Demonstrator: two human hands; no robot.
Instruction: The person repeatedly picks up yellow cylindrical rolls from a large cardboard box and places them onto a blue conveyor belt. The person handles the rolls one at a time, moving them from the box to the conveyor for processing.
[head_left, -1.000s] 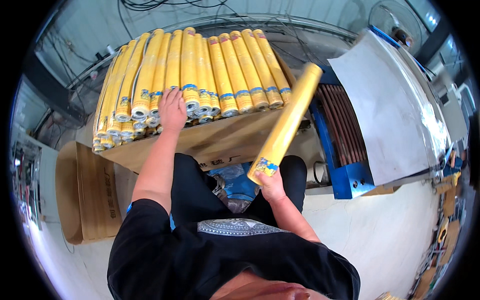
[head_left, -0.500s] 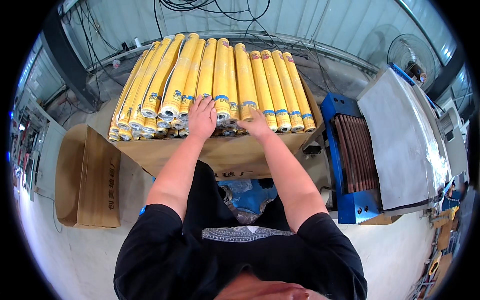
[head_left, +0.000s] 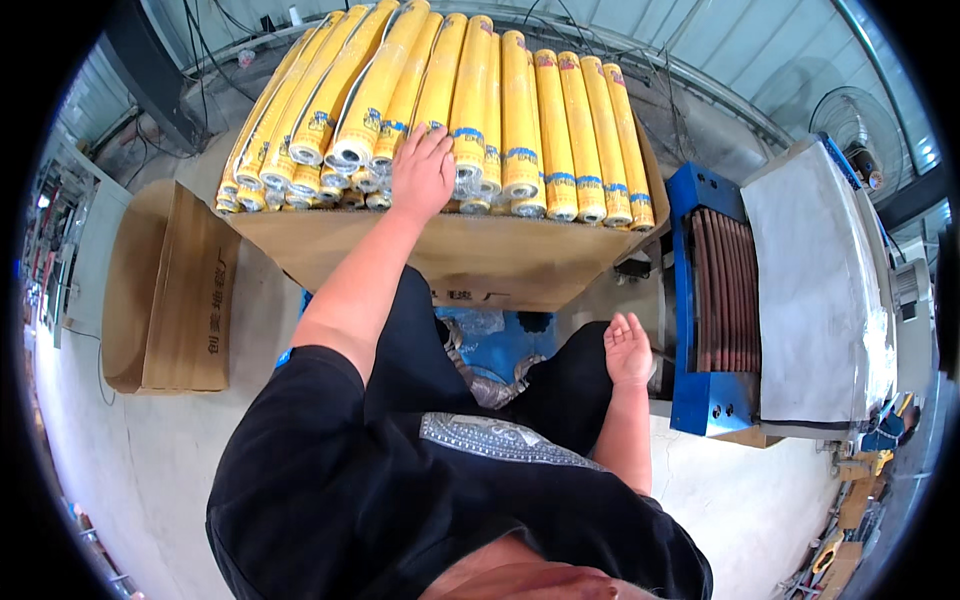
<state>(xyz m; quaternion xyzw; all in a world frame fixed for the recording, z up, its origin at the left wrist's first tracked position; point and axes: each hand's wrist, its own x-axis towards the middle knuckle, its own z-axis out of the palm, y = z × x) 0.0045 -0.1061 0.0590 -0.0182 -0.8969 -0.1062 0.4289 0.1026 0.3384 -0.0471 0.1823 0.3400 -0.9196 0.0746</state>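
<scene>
A large cardboard box [head_left: 400, 250] stands in front of me, packed with yellow plastic-wrapped rolls [head_left: 520, 120] that lie side by side in stacked layers. Their hollow ends face me and show blue bands. My left hand [head_left: 422, 172] lies flat over the near end of a roll around the middle of the row, its fingers stretched out. It partly hides that roll's end. Away from the box, my right hand [head_left: 627, 350] is raised beside my right knee, palm showing, fingers extended and nothing in it.
To the left stands an open cardboard box [head_left: 190, 300]. At the right is a blue-framed machine [head_left: 690, 300] with dark bellows and a pale cover [head_left: 810, 290]. Behind it a fan [head_left: 860, 150] stands near the wall. Something blue [head_left: 500, 345] lies on the floor between my legs.
My right hand has left the rolls and drawn back toward my right knee. My left hand stays on the rolls. The view has shifted, so the box sits higher in the picture.
</scene>
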